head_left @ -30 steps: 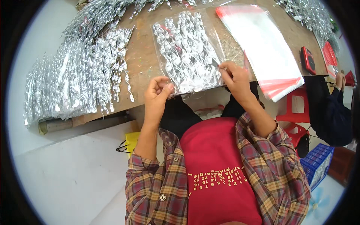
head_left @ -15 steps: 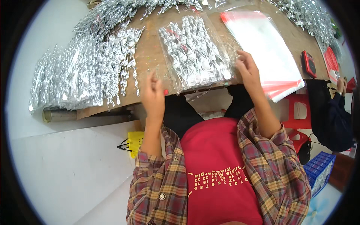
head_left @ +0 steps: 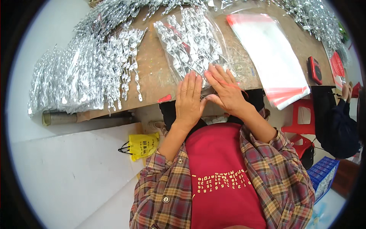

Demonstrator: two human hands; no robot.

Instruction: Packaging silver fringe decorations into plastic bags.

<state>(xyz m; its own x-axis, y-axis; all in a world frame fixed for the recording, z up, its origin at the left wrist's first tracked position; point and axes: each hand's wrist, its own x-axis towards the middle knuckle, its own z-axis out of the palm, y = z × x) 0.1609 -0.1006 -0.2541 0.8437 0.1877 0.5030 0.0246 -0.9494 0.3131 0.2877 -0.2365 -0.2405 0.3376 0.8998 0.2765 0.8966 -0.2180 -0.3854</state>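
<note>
A clear plastic bag [head_left: 194,42] filled with twisted silver foil spirals lies on the brown table in front of me. My left hand [head_left: 188,97] rests flat on the bag's near end, fingers straight and side by side. Beside it, my right hand [head_left: 228,93] also lies flat there, with the thumbs almost meeting. A thin red strip [head_left: 246,94] crosses the right hand's fingers and curls out beside the wrist. The bag's near edge is hidden under both hands. A short red strip [head_left: 165,99] sits at the table's edge, left of my left hand.
A stack of clear bags with red ends [head_left: 272,57] lies to the right, near a red and black device [head_left: 315,70]. Silver spirals [head_left: 72,80] heap up on the left. Below are a yellow bag [head_left: 143,145], red stool [head_left: 303,118] and blue crate [head_left: 323,173]. Another person [head_left: 339,122] sits far right.
Both hands, raised and apart before, have come together flat onto the near end of the filled bag. The bag has shifted slightly away from me.
</note>
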